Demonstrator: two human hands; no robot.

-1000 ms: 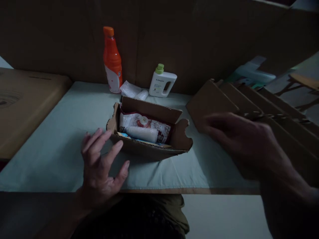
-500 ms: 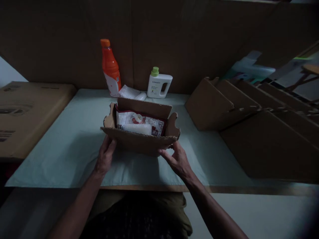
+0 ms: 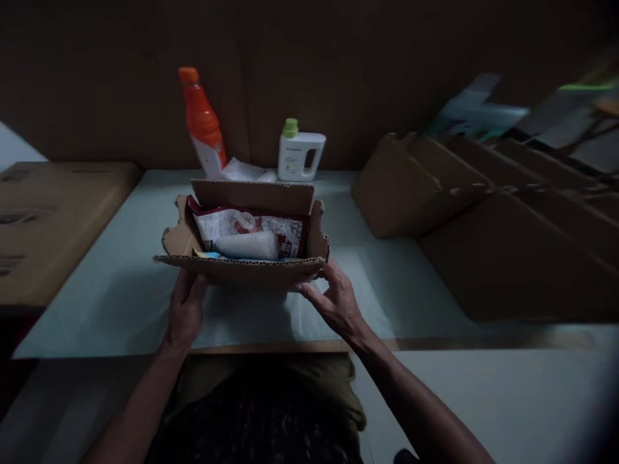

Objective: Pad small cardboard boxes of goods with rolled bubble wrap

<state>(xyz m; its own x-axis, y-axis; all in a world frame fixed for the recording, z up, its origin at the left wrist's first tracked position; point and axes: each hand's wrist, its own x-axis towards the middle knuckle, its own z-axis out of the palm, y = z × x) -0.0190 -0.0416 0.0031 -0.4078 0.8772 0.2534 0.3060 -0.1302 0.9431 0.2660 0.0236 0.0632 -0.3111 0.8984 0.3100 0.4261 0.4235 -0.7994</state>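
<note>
An open-topped cardboard box (image 3: 242, 270) is gripped between my two hands over the table. My left hand (image 3: 187, 309) closes on its lower left side, with some fingers hidden behind the cardboard. At the lower right corner my right hand (image 3: 333, 299) grips it, thumb on the near side. Inside the box lies a white and dark red printed bag (image 3: 246, 222). A whitish wrapped roll-shaped item (image 3: 249, 245) rests in front of the bag. Something blue and yellow (image 3: 210, 255) shows by the near wall, mostly hidden.
An orange bottle (image 3: 203, 119), a piece of bubble wrap (image 3: 244, 170) and a white jug with a green cap (image 3: 300, 154) stand along the back. Several cardboard boxes (image 3: 401, 190) fill the right side. A large flat carton (image 3: 62, 225) lies at the left.
The box has moved left in view and tipped towards me, showing more of its contents, with both hands still on it. The whole view has shifted slightly.
</note>
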